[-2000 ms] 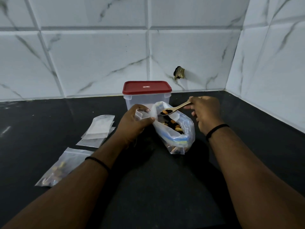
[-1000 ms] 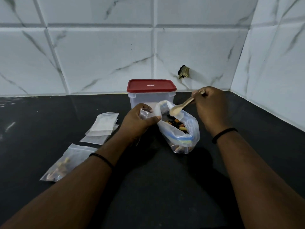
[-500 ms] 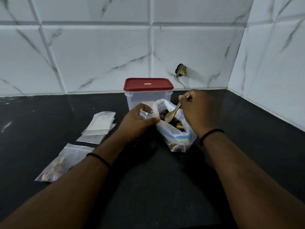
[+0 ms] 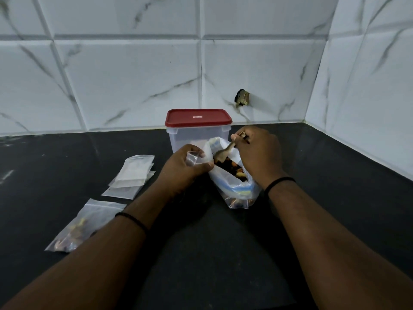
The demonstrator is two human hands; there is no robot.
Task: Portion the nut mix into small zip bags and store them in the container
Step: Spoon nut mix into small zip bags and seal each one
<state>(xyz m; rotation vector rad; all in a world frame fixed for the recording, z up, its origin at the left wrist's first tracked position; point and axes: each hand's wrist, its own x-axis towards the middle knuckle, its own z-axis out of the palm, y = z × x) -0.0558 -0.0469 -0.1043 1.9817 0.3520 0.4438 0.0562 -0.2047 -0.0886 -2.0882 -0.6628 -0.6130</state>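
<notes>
Nut mix (image 4: 232,170) sits in one large open bag (image 4: 234,186) before one red-lidded container (image 4: 197,128). Right hand (image 4: 257,155) grips one spoon (image 4: 225,151) dipped inside; left hand (image 4: 183,170) pinches one small bag (image 4: 192,158). One filled bag (image 4: 85,224) and a few empty bags (image 4: 131,173) lie left.

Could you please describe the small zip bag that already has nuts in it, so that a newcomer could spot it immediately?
Start at the red-lidded container by the tiled wall, then look down-left across the black counter. Past the stack of empty bags, nearest the left forearm, lies the filled zip bag; it alone shows nuts inside.
</notes>
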